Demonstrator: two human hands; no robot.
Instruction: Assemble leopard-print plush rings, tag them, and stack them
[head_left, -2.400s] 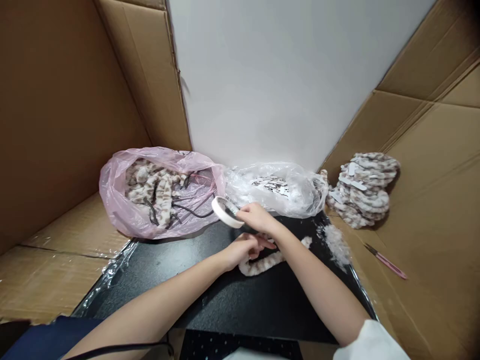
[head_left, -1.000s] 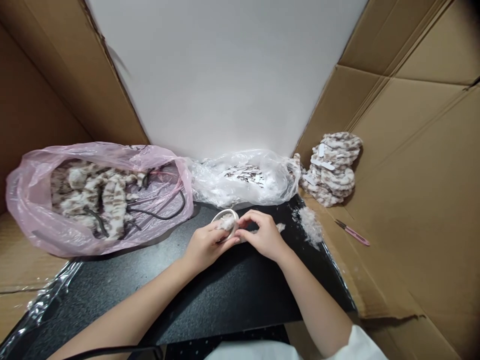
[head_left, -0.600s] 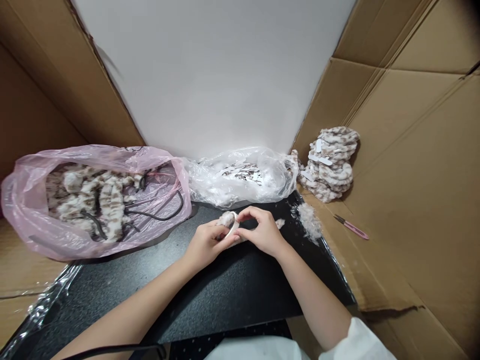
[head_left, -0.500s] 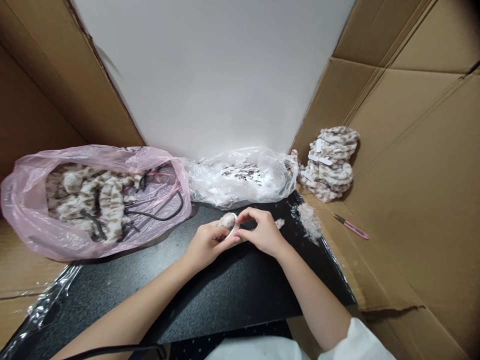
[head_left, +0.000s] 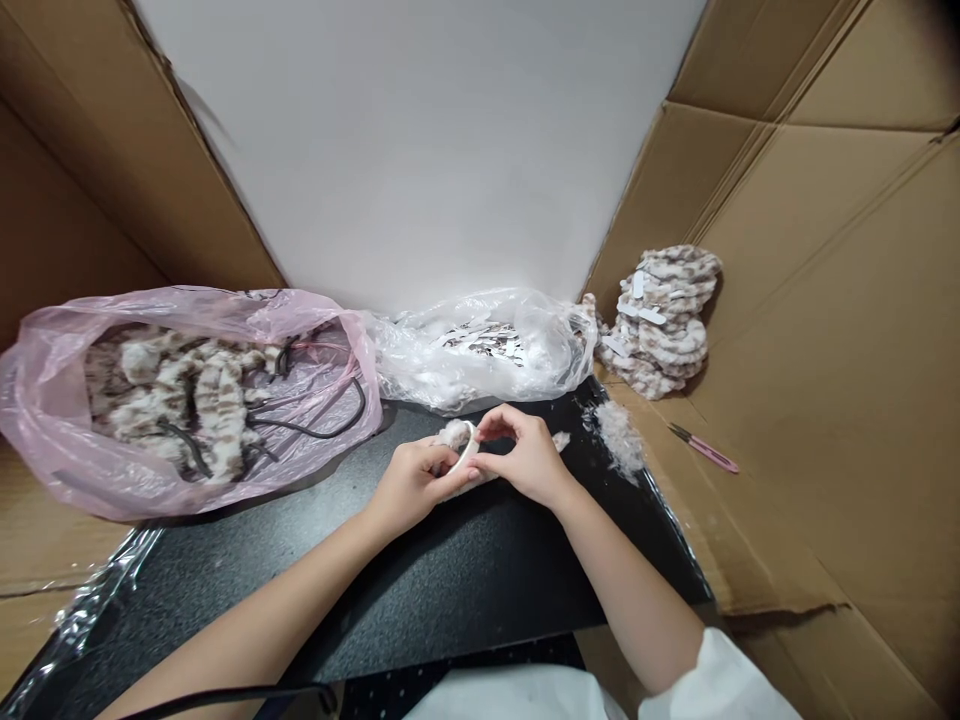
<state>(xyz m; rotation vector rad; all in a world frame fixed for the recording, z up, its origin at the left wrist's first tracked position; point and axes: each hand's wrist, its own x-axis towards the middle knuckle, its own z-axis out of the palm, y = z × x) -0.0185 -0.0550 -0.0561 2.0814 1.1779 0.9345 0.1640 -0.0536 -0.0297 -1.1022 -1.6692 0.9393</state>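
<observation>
Over the dark table, my left hand point(head_left: 412, 485) is closed on a fluffy white-and-brown plush piece point(head_left: 453, 434). A narrow white band point(head_left: 470, 443) curves along the edge of that piece, between both hands. With thumb and fingertips bent together, my right hand point(head_left: 525, 452) pinches the right side of the white band. Part of the plush lies under my fingers, so its full shape is hidden. A small fluffy tip point(head_left: 560, 440) shows just beyond my right hand.
A pink plastic bag point(head_left: 45, 440) at left holds patterned plush pieces and dark cords. A clear bag point(head_left: 420, 375) contains white strips. To the right are stacked plush pieces point(head_left: 667, 330), loose fluff point(head_left: 621, 435) and pink-handled snips point(head_left: 705, 448). Cardboard walls point(head_left: 840, 300) flank the black table point(head_left: 465, 590).
Both hands stay at nearly the same place, holding the plush piece and its band. My right hand has shifted very slightly, and the whole view has moved a little.
</observation>
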